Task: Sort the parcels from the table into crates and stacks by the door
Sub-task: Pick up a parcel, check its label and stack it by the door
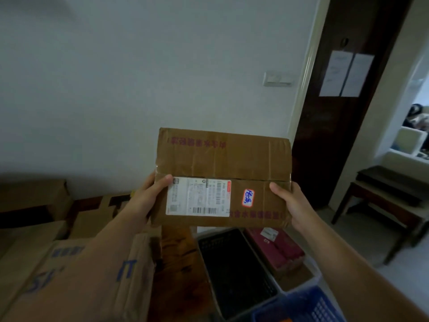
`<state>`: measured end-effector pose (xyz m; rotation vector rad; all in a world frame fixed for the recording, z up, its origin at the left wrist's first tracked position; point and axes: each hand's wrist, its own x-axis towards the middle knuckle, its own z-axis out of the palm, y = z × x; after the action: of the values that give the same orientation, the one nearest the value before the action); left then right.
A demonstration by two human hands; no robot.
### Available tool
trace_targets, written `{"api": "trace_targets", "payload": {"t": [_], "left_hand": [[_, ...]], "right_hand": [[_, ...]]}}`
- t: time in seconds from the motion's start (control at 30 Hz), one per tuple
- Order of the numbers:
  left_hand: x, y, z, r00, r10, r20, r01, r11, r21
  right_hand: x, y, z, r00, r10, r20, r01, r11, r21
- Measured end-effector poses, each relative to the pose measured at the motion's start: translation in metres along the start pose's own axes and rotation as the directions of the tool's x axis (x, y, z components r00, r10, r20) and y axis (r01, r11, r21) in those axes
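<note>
I hold a flat brown cardboard parcel (222, 163) up in front of me at chest height, with a white shipping label and a small red-edged sticker with blue writing facing me. My left hand (148, 196) grips its left edge, thumb on the label. My right hand (293, 205) grips its right edge. Below the parcel stand a black crate (234, 270), a white crate (311, 278) holding a dark red parcel (278, 249), and a blue crate (313, 305) at the bottom right.
Large cardboard boxes (76, 270) are stacked at the lower left along the wall. A dark wooden door (343, 112) with two paper sheets stands open at the right. Beyond it is a low wooden table (385, 201). A person sits far right.
</note>
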<state>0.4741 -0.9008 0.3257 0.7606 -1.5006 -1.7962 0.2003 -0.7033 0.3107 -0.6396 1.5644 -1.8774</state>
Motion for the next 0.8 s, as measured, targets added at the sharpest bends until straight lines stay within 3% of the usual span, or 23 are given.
{"api": "trace_targets", "payload": {"t": [0.13,0.3,0.57,0.8], "left_hand": [[0.014,-0.036,0.073,0.998,-0.045,-0.047,0.044,0.998,-0.034],[0.035,-0.081,0.172,0.995,-0.093,-0.031,0.091,0.993,-0.075],[0.072,-0.14,0.245,0.966,-0.239,-0.101,0.231,0.97,-0.079],[0.176,-0.205,0.273,0.927,-0.345,-0.149,0.332,0.937,-0.104]], "right_hand": [[0.02,-0.004,-0.08,1.0,0.029,0.003,-0.029,1.0,-0.008],[0.047,-0.008,-0.182,0.986,0.12,0.114,-0.113,0.992,-0.063],[0.098,0.027,-0.251,0.983,0.144,-0.111,-0.152,0.986,-0.068],[0.186,0.081,-0.276,0.953,0.127,-0.277,-0.145,0.988,-0.045]]}}
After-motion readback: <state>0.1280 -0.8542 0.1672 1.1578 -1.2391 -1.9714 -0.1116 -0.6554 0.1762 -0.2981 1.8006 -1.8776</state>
